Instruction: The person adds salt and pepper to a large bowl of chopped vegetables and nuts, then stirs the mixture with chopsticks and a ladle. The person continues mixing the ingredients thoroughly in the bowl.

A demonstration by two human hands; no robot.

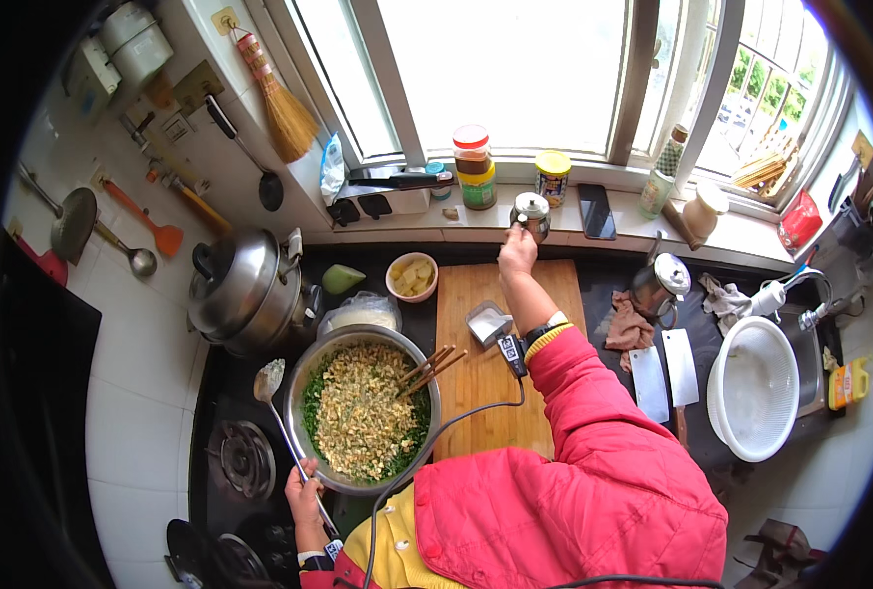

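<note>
Near the bowl's lower left edge, my left hand (306, 497) grips the long handle of a metal cooking ladle or turner (268, 381), whose head points away and bears residue. The large steel bowl (436, 420) holds chopped greens topped with crumbly yellow-brown filling (366, 412). Several wooden chopsticks (432, 366) lean in it. My right arm stretches over the cutting board (473, 427) to the windowsill. There my right hand (519, 254) has its fingers closed at the near side of a small lidded metal pot (533, 209), partly hiding it.
A square container of white powder (486, 322) sits on the board. Two cleavers (650, 383) lie to the right, near a white basket (753, 390). A steamer pot (241, 291) stands left, above a gas burner (243, 460). A phone (596, 211) rests on the sill.
</note>
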